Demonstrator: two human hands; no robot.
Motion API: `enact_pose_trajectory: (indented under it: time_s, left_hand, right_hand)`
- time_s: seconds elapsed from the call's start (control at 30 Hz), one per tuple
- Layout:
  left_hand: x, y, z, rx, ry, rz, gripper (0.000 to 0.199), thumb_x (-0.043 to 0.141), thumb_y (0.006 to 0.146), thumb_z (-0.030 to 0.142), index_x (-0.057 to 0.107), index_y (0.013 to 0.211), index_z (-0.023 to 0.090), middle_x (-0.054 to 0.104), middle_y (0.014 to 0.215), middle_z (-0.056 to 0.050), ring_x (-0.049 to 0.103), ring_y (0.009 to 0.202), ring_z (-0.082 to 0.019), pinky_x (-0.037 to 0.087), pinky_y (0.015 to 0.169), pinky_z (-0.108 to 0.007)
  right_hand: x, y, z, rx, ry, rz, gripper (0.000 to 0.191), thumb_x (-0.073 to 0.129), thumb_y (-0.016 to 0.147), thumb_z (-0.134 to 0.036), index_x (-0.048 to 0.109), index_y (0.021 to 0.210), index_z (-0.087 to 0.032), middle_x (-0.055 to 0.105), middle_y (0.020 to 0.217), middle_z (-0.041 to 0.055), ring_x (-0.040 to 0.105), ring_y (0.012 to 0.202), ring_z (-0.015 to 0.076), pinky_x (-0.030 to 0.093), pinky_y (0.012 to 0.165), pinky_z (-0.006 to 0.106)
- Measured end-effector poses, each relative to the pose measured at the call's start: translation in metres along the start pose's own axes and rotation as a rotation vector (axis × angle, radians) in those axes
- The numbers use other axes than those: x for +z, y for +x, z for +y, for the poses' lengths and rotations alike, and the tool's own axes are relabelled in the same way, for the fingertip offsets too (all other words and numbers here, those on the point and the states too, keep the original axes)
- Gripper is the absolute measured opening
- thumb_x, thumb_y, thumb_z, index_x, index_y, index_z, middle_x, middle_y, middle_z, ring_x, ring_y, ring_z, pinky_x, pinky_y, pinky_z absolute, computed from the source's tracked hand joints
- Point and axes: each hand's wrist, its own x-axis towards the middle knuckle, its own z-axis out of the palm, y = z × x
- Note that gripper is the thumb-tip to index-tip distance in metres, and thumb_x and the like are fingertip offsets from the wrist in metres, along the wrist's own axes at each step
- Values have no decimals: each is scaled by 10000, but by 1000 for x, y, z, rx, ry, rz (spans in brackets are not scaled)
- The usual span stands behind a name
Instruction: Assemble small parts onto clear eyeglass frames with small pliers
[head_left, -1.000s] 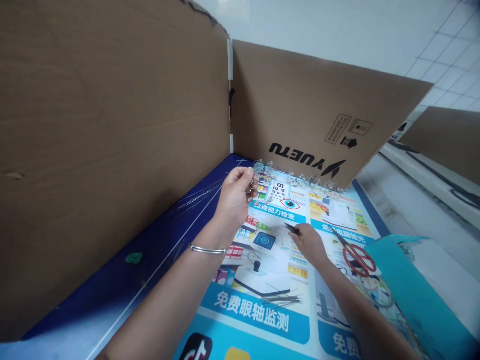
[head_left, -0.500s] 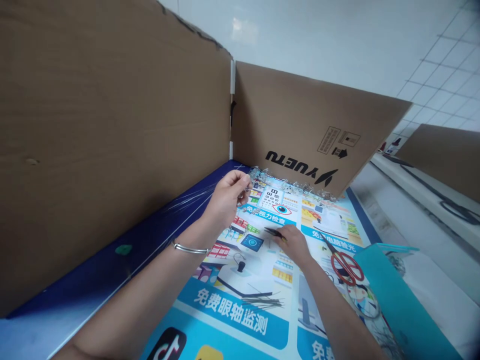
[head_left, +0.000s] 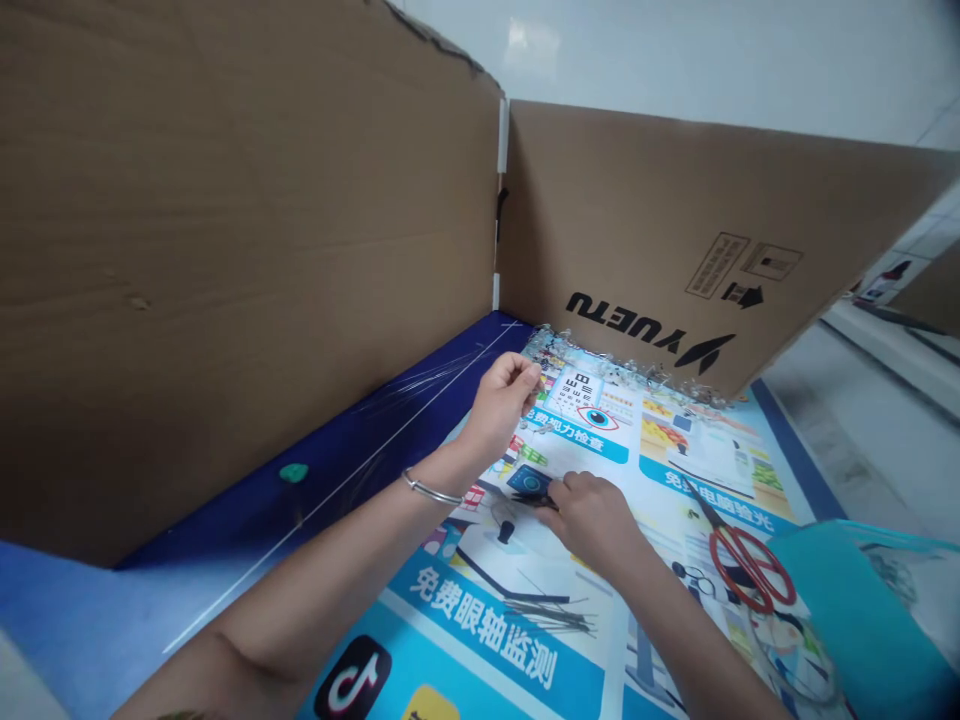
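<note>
**q:** left hand point(head_left: 504, 400) status?
**a:** closed in a pinch on thin clear strands point(head_left: 431, 378), raised above the poster point(head_left: 480, 625).

**q:** right hand point(head_left: 592, 520) status?
**a:** closed on a small black tool point(head_left: 536, 498), low over the poster; red scissors point(head_left: 752, 568) lie to its right.
</note>
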Motion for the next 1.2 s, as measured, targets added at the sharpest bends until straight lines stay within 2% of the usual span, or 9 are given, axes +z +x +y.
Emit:
enact_pose_trajectory:
  time_s: [0.13, 0.33, 0.63, 0.8, 1.07, 1.2]
  left_hand:
    - [3, -3, -12, -30, 24, -5, 136, 523, 787, 286, 479, 737, 168, 511, 642, 30, 392, 457, -38, 292, 416, -161]
    - [4, -5, -18, -56, 24, -21, 131, 528, 778, 275, 477, 721, 168, 496, 617, 38, 385, 456, -39, 278, 417, -162]
    - [1, 0, -17, -98, -4, 5, 162, 549, 755, 300, 471, 704, 168, 500, 608, 39, 382, 451, -44, 281, 420, -169]
    - [1, 0, -19, -161, -5, -26, 165, 550, 747, 305, 470, 698, 170, 502, 604, 41, 396, 442, -46, 280, 412, -170]
    - [7, -8, -28, -161, -19, -65, 157, 544, 747, 290, 473, 681, 166, 515, 609, 30, 405, 440, -51, 264, 392, -166]
    - [4, -6, -31, -176, -17, -53, 148, 554, 742, 281, 483, 684, 166, 518, 603, 26, 427, 448, -57, 273, 395, -169]
  right_hand:
    - [-8, 8, -9, -48, -26, -17, 296, 485, 798, -479, 565, 805, -194, 570, 766, 59, 511, 747, 205, 322, 631, 301]
    - [-11, 14, -16, -122, -56, 26, 280, 518, 793, -451, 577, 771, -178, 574, 757, 72, 495, 779, 214, 311, 672, 326]
    - [1, 17, -22, -202, -34, 56, 248, 519, 813, -400, 581, 731, -175, 571, 697, 57, 482, 757, 203, 296, 628, 319]
    - [3, 10, -18, -203, -36, 107, 247, 513, 814, -409, 563, 743, -179, 556, 692, 43, 469, 741, 196, 280, 613, 310]
    - [-1, -23, 9, -45, -49, 217, 235, 511, 817, -408, 549, 745, -188, 535, 686, 30, 459, 694, 169, 271, 626, 297]
    - [-6, -34, 23, 56, -47, 177, 231, 510, 820, -394, 559, 716, -194, 552, 679, 32, 485, 701, 170, 277, 615, 284]
